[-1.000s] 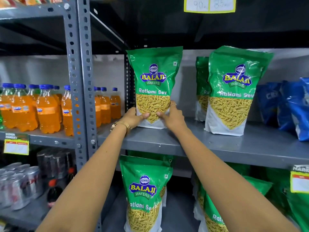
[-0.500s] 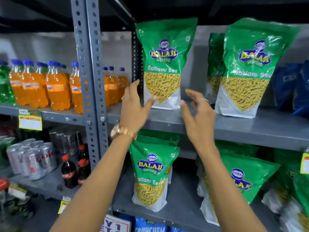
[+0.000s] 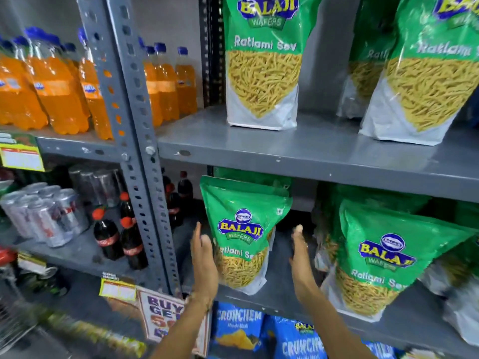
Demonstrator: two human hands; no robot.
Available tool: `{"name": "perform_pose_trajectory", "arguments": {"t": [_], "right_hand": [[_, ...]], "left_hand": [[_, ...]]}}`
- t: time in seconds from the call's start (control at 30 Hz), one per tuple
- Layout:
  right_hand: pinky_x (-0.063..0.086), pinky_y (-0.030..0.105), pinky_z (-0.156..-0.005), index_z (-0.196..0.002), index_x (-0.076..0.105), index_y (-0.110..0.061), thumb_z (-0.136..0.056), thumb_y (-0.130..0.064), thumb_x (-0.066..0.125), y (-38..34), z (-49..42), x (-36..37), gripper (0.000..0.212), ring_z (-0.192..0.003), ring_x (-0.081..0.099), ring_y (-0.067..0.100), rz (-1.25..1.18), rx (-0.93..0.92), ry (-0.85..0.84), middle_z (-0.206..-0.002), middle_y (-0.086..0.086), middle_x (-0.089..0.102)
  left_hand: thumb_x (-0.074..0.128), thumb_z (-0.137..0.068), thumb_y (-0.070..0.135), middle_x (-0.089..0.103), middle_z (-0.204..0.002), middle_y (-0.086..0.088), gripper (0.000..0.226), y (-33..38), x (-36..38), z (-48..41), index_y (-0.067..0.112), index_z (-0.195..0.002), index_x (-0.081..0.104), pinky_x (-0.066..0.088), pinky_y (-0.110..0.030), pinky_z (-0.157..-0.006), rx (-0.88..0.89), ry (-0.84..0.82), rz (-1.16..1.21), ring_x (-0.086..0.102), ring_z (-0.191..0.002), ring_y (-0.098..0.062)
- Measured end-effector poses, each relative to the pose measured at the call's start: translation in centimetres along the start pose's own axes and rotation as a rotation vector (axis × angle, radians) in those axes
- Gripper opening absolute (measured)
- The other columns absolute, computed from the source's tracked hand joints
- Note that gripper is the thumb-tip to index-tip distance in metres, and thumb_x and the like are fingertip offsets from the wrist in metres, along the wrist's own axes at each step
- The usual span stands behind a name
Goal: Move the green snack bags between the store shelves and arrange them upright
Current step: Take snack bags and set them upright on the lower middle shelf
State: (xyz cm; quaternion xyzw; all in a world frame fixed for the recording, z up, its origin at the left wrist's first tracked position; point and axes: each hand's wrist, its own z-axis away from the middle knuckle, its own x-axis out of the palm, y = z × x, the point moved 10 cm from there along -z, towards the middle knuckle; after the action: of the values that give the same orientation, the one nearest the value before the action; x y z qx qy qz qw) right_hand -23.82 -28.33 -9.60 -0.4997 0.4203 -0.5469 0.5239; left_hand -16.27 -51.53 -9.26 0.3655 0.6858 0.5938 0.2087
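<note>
The green bag [image 3: 242, 234] I am after stands on the lower shelf [image 3: 282, 294], near its left end, close to the grey upright post [image 3: 134, 141]. It stands almost upright with its label facing me. A second green bag sits right behind it, only its top edge showing.

My left hand [image 3: 204, 257] is flat and spread, fingers pointing up, just at the bag's left edge; I cannot tell whether the palm touches the plastic. My right hand [image 3: 300, 257] is equally spread on the other side, a clear gap away from the bag. Neither hand grips anything.

On the upper shelf [image 3: 324, 151] one bag [image 3: 263, 60] stands straight at the left, and two more [image 3: 425, 73] stand to the right, one behind the other. I judge that part done, at least as far as I can see; the tops are cut off by the edge of view.

What is left lies on the lower shelf. To the right a large bag [image 3: 381, 257] leans over, tilted toward the right, with other green bags crowded behind and beside it, none standing cleanly. Those still need lifting or straightening. So I reckon the job is partway through, with this front bag next.

Off to the left are orange bottles [image 3: 51, 86], cans [image 3: 44, 216] and cola bottles [image 3: 119, 242], which are no part of the work. Blue bags [image 3: 259, 330] lie on the shelf below.
</note>
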Motion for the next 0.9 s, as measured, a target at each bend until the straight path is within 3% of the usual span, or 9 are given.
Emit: {"name": "perform_pose_trajectory", "arguments": {"t": [0.1,0.17,0.27,0.33,0.43,0.53,0.6,0.7,0.9], "right_hand": [[0.011,0.037,-0.123,-0.153,0.019,-0.031,-0.086,-0.069,0.025,0.5,-1.6,2.1,0.077,-0.150,0.013,0.010,0.022,0.032,-0.068,-0.162,-0.012,0.015],[0.010,0.033,-0.119,-0.153,0.019,-0.034,-0.074,-0.077,0.024,1.1,-2.4,3.2,0.090,-0.149,0.012,0.009,0.026,0.040,-0.110,-0.162,-0.013,0.015],[0.021,0.035,-0.119,-0.148,0.029,-0.038,-0.072,-0.079,0.025,1.8,-3.1,4.6,0.086,-0.144,0.029,0.009,-0.075,0.018,-0.180,-0.156,-0.014,0.032],[0.047,0.032,-0.104,-0.132,0.048,-0.038,-0.078,-0.075,0.028,2.5,-3.3,5.1,0.069,-0.126,0.055,0.007,-0.185,0.041,-0.184,-0.134,-0.017,0.058],[0.058,0.026,-0.075,-0.123,0.060,-0.029,-0.093,-0.064,0.022,3.8,-3.8,4.7,0.060,-0.102,0.071,0.013,-0.212,0.082,-0.134,-0.112,-0.007,0.075],[0.055,0.035,-0.080,-0.114,0.065,-0.025,-0.099,-0.052,0.028,3.8,-4.1,4.3,0.048,-0.103,0.070,0.022,-0.187,0.063,-0.042,-0.109,0.003,0.074],[0.053,0.045,-0.090,-0.108,0.065,-0.022,-0.099,-0.042,0.034,3.6,-4.1,3.9,0.038,-0.105,0.068,0.027,-0.180,0.050,0.060,-0.112,0.010,0.071],[0.049,0.052,-0.099,-0.115,0.062,-0.015,-0.099,-0.042,0.037,3.7,-4.2,3.7,0.040,-0.110,0.065,0.033,-0.206,0.044,0.132,-0.118,0.017,0.068],[0.047,0.054,-0.103,-0.126,0.059,-0.017,-0.098,-0.049,0.039,2.9,-3.4,3.9,0.048,-0.115,0.064,0.030,-0.208,0.022,0.096,-0.124,0.013,0.067]], "left_hand": [[0.025,-0.085,0.076,0.048,-0.149,-0.005,0.083,-2.6,1.5,-3.2,0.019,-0.143,0.046,0.029,-0.050,-0.118,-0.226,-0.115,0.147,0.044,-0.138,-0.024],[0.022,-0.085,0.072,0.064,-0.133,-0.009,0.077,-4.1,2.7,-3.9,0.024,-0.131,0.059,0.043,-0.055,-0.108,-0.368,-0.202,0.221,0.060,-0.123,-0.029],[0.013,-0.092,0.069,0.079,-0.102,-0.002,0.075,-5.3,5.0,-3.2,0.033,-0.100,0.078,0.063,-0.037,-0.072,-0.489,-0.338,0.341,0.075,-0.093,-0.022],[0.011,-0.098,0.060,0.080,-0.093,0.000,0.074,-5.7,6.6,-2.3,0.034,-0.090,0.080,0.062,-0.030,-0.064,-0.538,-0.362,0.411,0.077,-0.084,-0.019],[0.021,-0.098,0.059,0.080,-0.094,-0.005,0.066,-6.9,7.9,-1.8,0.025,-0.094,0.078,0.061,-0.033,-0.068,-0.575,-0.328,0.432,0.075,-0.086,-0.025],[0.025,-0.098,0.059,0.079,-0.099,-0.008,0.061,-7.6,7.3,-2.1,0.019,-0.112,0.069,0.062,-0.038,-0.074,-0.573,-0.253,0.381,0.075,-0.089,-0.026],[0.027,-0.099,0.056,0.072,-0.115,-0.018,0.062,-7.4,6.8,-2.3,0.013,-0.119,0.065,0.055,-0.052,-0.093,-0.553,-0.225,0.336,0.069,-0.106,-0.037],[0.031,-0.100,0.051,0.069,-0.117,-0.025,0.053,-7.1,6.0,-2.7,0.015,-0.104,0.070,0.049,-0.059,-0.100,-0.518,-0.178,0.291,0.064,-0.111,-0.044],[0.029,-0.101,0.052,0.076,-0.094,-0.007,0.054,-5.9,4.7,-2.9,0.025,-0.089,0.074,0.054,-0.049,-0.094,-0.440,-0.161,0.182,0.069,-0.101,-0.036]]}}
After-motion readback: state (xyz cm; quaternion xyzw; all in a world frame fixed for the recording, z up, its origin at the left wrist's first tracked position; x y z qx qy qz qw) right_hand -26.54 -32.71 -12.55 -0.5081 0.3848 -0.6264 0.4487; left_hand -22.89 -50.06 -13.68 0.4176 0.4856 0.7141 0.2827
